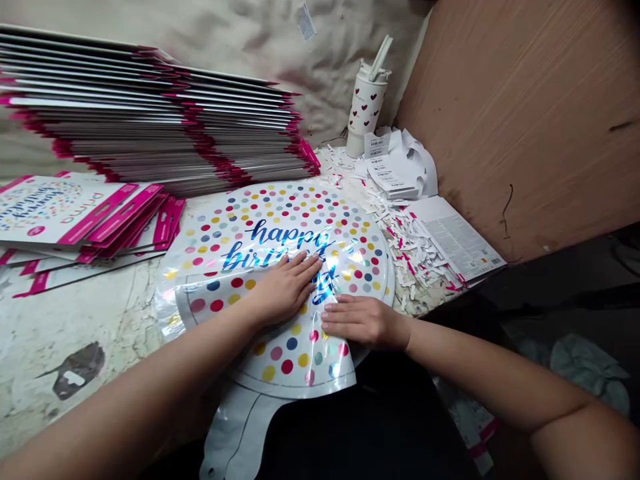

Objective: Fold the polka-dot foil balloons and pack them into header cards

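A round foil balloon (280, 227) with coloured polka dots and blue "happy birthday" lettering lies flat on the table, its surface creased and shiny. My left hand (287, 288) presses flat on the middle of the balloon, fingers pointing right. Just below it, my right hand (363, 322) rests flat on the foil, fingers pointing left, with the fingertips of both hands nearly meeting. The balloon's pale neck (237, 433) hangs past the table edge towards me. My hands hide part of the lettering.
A tall stack of flat packets with pink edges (150, 127) rises behind the balloon, and more packets (55, 213) lie at left. On the right are a heart-patterned tumbler (365, 110), white paper scraps (395, 233), a printed leaflet (460, 240) and a wooden board (520, 120).
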Tool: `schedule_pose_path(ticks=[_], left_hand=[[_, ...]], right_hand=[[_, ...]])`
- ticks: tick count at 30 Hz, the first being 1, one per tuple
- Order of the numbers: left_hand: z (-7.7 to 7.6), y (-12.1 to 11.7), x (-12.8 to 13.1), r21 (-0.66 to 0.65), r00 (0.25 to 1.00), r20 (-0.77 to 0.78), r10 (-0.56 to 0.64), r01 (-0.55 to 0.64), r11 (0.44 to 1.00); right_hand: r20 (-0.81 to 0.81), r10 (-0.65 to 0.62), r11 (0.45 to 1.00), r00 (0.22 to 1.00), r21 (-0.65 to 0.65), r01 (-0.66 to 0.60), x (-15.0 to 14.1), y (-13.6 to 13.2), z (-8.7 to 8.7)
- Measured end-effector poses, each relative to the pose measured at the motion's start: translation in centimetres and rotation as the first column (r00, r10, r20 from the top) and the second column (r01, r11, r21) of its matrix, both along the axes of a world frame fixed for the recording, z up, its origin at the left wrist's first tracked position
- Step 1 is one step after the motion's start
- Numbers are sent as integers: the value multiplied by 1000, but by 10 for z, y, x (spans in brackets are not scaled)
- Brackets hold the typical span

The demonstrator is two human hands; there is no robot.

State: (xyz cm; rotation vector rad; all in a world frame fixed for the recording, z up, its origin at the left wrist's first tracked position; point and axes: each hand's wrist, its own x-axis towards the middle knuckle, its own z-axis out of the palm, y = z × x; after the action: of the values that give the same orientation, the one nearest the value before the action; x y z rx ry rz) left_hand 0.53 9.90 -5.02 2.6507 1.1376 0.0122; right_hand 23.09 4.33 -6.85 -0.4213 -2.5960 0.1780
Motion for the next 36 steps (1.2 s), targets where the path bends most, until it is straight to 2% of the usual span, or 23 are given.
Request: schedule_pose_path(ticks=[3, 6, 8, 10, 12, 13, 15, 17, 18, 20, 21, 23, 24, 26, 27, 28, 29, 30, 31, 32, 33, 34, 36], left_hand=[[5, -3, 6, 7, 1000, -13, 22, -22, 1000], [5, -8, -2, 5, 1000, -14, 7, -7, 1000], [0, -19, -23, -16, 999, -21, -29, 28, 999], [-8, -37, -57, -16, 999, -41, -13, 12, 1000], [-15, -58, -98, 62, 987, -82, 136, -131, 989], [-16, -68, -118, 109, 968, -105, 226, -215, 971], [-13, -84, -148, 157, 915, -149, 375, -352, 923], [0, -95, -158, 206, 847, -141, 513, -482, 852], [8, -99, -154, 254, 821, -88, 564, -529, 809], [21, -107, -130, 372, 822, 100, 561, -554, 745], [24, -111, -113, 421, 876, 182, 448, -481, 769], [21, -122, -78, 411, 964, 174, 201, -257, 875], [15, -126, -64, 389, 981, 131, 141, -182, 903], [-2, -134, -46, 339, 991, 78, 110, -130, 932], [-9, -136, -43, 318, 991, 63, 118, -132, 939], [-16, -138, -42, 305, 990, 59, 128, -140, 942], [-20, -139, -44, 298, 989, 59, 135, -146, 943], [-23, -139, -46, 298, 989, 64, 136, -149, 943], [-24, -139, -48, 299, 988, 71, 135, -150, 942], [-24, -138, -50, 298, 988, 78, 132, -149, 943], [-23, -138, -51, 290, 988, 80, 133, -151, 945], [-21, -138, -51, 280, 987, 79, 137, -154, 948], [-19, -137, -51, 259, 987, 69, 148, -161, 952]], right_hand=[[22, 44, 985, 999, -169, -40, 4, -8, 5], [51, -65, 931, 997, -357, 79, 1, -2, 13], [125, -231, 831, 965, -490, 263, -4, 8, 21], [223, -386, 672, 895, -596, 439, -11, 22, 30], [331, -468, 527, 819, -639, 559, -21, 36, 37], [382, -480, 482, 790, -638, 601, -26, 42, 40], [469, -470, 434, 748, -615, 659, -38, 53, 43], [522, -457, 413, 720, -592, 691, -48, 60, 44], [538, -456, 408, 709, -582, 704, -52, 62, 44], [570, -457, 399, 683, -555, 730, -56, 65, 46], [583, -458, 397, 671, -541, 742, -57, 66, 47], [605, -467, 401, 645, -505, 764, -58, 66, 51], [614, -477, 405, 629, -482, 777, -58, 63, 53], [617, -536, 404, 576, -412, 817, -61, 55, 56], [587, -593, 424, 551, -354, 834, -64, 48, 55], [524, -650, 472, 550, -290, 833, -69, 40, 53], [440, -674, 556, 593, -225, 800, -74, 31, 49], [360, -648, 663, 672, -167, 729, -79, 24, 44], [309, -571, 767, 760, -129, 629, -84, 18, 38], [301, -469, 844, 831, -126, 522, -87, 14, 31], [330, -382, 878, 863, -162, 450, -89, 13, 26], [375, -341, 874, 862, -210, 438, -87, 15, 22], [467, -395, 786, 791, -274, 555, -77, 21, 19]])
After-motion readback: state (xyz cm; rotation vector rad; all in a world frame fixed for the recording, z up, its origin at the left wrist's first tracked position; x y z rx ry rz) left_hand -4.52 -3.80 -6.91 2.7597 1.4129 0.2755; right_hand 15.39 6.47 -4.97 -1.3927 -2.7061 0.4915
